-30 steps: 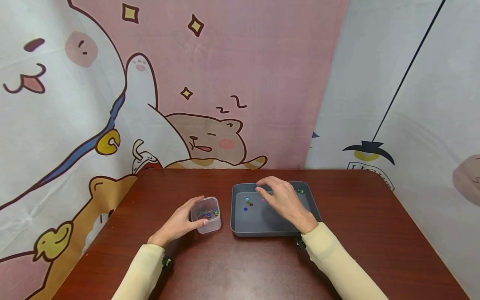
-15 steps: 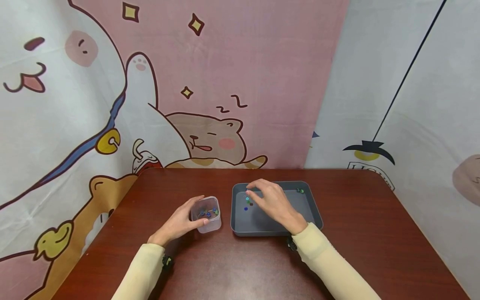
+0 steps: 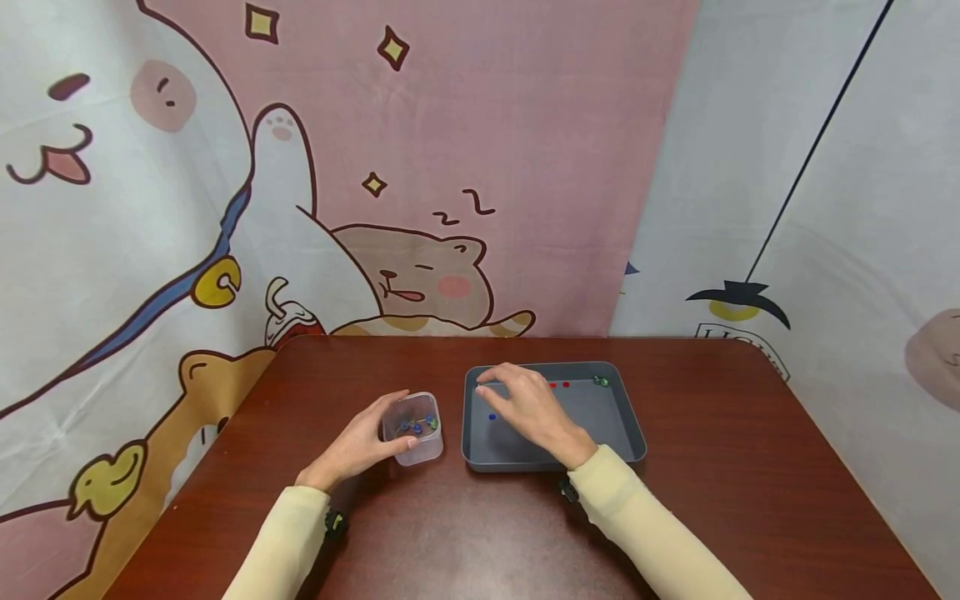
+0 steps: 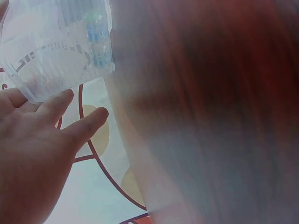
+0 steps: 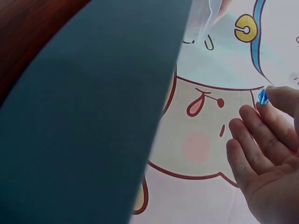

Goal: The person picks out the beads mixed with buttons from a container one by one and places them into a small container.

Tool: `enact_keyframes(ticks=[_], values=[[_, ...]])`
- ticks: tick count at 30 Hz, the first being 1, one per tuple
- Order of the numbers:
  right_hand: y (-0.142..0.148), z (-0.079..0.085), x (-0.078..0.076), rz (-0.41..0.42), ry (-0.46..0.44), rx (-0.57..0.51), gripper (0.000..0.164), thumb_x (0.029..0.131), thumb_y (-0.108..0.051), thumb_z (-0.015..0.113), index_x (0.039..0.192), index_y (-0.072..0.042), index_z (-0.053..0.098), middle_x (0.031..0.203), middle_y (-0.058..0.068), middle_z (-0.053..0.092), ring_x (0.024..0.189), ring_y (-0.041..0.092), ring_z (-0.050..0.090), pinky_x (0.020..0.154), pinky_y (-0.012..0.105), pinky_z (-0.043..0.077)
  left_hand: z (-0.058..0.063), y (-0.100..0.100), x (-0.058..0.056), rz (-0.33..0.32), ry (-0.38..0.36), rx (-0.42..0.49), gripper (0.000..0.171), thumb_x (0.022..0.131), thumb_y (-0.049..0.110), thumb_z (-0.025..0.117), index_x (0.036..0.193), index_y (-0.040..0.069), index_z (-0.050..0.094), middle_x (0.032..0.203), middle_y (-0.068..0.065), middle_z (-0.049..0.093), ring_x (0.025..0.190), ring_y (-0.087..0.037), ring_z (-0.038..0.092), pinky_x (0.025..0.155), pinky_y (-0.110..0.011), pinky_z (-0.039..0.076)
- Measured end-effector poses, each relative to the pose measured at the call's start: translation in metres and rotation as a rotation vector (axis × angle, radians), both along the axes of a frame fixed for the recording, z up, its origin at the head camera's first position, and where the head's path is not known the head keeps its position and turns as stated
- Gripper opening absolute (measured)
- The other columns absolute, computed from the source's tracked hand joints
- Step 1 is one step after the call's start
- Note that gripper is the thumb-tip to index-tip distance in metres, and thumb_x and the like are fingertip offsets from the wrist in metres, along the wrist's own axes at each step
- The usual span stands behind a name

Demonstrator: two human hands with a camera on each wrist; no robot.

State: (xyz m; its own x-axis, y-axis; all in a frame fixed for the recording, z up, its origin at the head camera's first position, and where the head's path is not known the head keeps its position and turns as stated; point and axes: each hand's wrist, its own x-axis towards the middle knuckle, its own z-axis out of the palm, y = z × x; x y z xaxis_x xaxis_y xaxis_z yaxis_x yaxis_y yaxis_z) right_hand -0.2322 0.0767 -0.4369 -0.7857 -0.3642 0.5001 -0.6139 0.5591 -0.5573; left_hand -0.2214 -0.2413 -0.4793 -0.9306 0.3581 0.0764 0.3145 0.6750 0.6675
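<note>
My left hand [image 3: 356, 446] holds a clear plastic box [image 3: 423, 452] on the table, thumb on the near side and fingers round the far side. Inside it lie several small blue and green beads [image 3: 417, 428]. In the left wrist view the box wall [image 4: 46, 51] rests against the fingers. Above the left part of a grey tray [image 3: 555, 450] is my right hand [image 3: 528, 408]. Thumb and index finger pinch a shiny blue bead [image 5: 263, 96], seen in the right wrist view; the other fingers are loosely extended. The hand covers part of the tray's floor.
In the tray lie a dark blue bead [image 3: 492, 417] at the left, red beads [image 3: 566, 384] near the back, and a green cluster [image 3: 602, 381] in the far right corner. The brown table [image 3: 480, 533] meets a cartoon-printed cloth [image 3: 570, 167] behind.
My right hand has moved left across the tray, uncovering the red beads and covering several small beads at the left. The left hand and the box have stayed put.
</note>
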Motion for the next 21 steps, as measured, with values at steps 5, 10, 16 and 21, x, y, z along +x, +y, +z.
enact_keyframes(ticks=[5,10,16,21], values=[[-0.009,-0.001,0.000,0.027,-0.021,0.006,0.019,0.098,-0.021,0.073,0.113,-0.009,0.076,0.113,0.003,0.073,0.097,0.022,0.071,0.083,0.042,0.057,0.001,0.001,0.000,-0.003,0.007,0.000,0.092,0.086,0.052,0.081,0.158,0.013,0.040,0.155,-0.011,0.047,0.133,-0.032,0.051,0.110,-0.063,0.041],[-0.021,-0.003,-0.002,0.042,-0.019,0.008,0.017,0.098,-0.020,0.074,0.112,-0.010,0.076,0.112,0.002,0.073,0.100,0.022,0.071,0.083,0.041,0.057,0.001,0.000,0.001,-0.003,0.008,0.000,0.093,0.086,0.052,0.081,0.158,0.012,0.040,0.155,-0.012,0.046,0.133,-0.032,0.051,0.110,-0.062,0.041],[-0.034,-0.008,-0.003,0.064,-0.032,0.030,0.016,0.100,-0.025,0.072,0.111,-0.014,0.076,0.107,-0.002,0.073,0.093,0.019,0.070,0.077,0.035,0.056,0.000,0.000,0.000,-0.003,0.011,-0.005,0.093,0.086,0.052,0.081,0.158,0.011,0.040,0.154,-0.012,0.047,0.131,-0.032,0.053,0.108,-0.062,0.043],[-0.044,-0.012,-0.003,0.084,-0.050,0.045,0.016,0.101,-0.025,0.071,0.112,-0.014,0.075,0.108,0.000,0.073,0.092,0.020,0.069,0.076,0.035,0.055,-0.001,0.000,-0.001,-0.009,0.017,0.002,0.092,0.086,0.052,0.081,0.158,0.011,0.040,0.152,-0.011,0.049,0.128,-0.030,0.054,0.107,-0.060,0.045]])
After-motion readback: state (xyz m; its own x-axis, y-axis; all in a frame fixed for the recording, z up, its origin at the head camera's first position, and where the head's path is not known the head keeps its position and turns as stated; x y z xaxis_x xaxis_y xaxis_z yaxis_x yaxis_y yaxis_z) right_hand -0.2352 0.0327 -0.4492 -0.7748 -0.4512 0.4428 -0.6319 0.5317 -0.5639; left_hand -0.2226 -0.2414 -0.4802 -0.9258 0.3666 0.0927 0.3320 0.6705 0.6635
